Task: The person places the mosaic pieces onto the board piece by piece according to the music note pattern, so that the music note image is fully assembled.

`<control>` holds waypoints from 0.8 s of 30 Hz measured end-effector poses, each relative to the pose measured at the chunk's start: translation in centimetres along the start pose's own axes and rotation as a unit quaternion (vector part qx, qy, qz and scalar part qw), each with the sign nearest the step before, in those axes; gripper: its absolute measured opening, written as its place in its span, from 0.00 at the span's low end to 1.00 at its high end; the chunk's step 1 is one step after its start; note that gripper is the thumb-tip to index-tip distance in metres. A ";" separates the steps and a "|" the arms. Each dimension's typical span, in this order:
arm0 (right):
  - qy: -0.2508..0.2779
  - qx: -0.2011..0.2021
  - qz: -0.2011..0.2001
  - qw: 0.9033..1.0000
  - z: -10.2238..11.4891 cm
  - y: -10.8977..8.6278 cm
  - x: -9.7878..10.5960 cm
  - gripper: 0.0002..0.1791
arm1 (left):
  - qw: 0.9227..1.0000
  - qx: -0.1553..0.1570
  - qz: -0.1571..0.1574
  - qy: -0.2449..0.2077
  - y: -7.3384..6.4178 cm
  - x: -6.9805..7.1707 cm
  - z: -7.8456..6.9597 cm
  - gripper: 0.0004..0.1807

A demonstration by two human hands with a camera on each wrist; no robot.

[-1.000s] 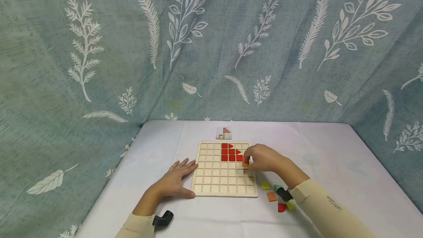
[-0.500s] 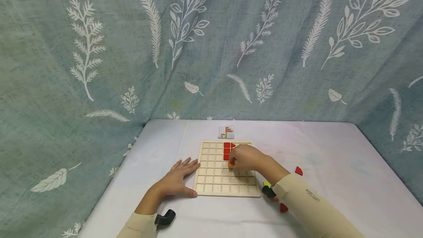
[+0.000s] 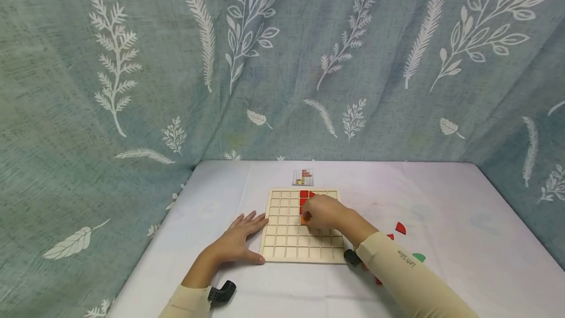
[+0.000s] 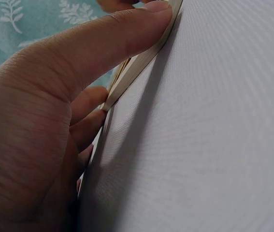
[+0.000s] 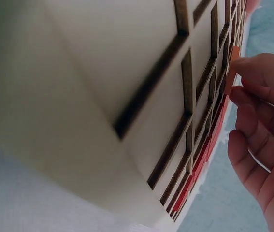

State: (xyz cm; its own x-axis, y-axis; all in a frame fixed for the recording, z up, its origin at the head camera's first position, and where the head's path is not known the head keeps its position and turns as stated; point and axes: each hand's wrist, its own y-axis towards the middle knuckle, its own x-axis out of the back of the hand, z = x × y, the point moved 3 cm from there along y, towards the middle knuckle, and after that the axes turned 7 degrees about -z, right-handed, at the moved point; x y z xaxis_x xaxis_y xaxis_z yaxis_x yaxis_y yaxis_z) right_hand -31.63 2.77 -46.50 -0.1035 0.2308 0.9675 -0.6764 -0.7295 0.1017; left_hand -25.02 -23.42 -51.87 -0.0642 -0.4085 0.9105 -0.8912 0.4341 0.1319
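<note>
A pale wooden grid board (image 3: pixel 282 253) lies on the table. My left hand (image 3: pixel 236 240) rests along its left side, fingers spread; in the left wrist view the thumb (image 4: pixel 146 29) presses the board's edge. Over the board, my right hand (image 3: pixel 325 211) pinches an orange square tile (image 3: pixel 303 220) at the cell just below a column of red tiles (image 3: pixel 304 194). The right wrist view has thumb and forefinger on the orange tile (image 5: pixel 232 70), beside the seated red tiles (image 5: pixel 217 123). Some red tiles are hidden behind the right hand in the head view.
A small pattern card (image 3: pixel 303 177) lies beyond the board. Right of it are loose pieces, including a red quarter-round (image 3: pixel 400 228) and a green piece (image 3: pixel 419 257); the right sleeve (image 3: pixel 410 274) covers others. Patterned cloth (image 3: pixel 282 63) hangs behind the table.
My right hand has carried the orange tile leftward from the board's right edge to the cell below the red column. The left hand stays on the board's left side.
</note>
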 end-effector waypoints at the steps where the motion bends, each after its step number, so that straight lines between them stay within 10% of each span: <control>1: -0.003 -0.001 -0.002 1.000 0.0 0.0 0.0 0.02 | 1.000 0.001 0.000 0.001 0.0 0.0 0.0 0.64; 24: -0.063 0.060 -0.015 0.996 1.0 1.2 -0.8 0.05 | 1.000 0.002 -0.002 0.000 0.0 0.0 0.1 0.64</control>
State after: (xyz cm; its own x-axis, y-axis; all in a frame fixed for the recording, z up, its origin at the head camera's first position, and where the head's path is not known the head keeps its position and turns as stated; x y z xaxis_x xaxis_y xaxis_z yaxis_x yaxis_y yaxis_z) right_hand -31.63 1.09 -46.94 0.0126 0.1768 0.9842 -0.5855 -0.7965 0.1506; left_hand -25.10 -23.46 -51.91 -0.0603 -0.4096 0.9103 -0.8928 0.4299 0.1343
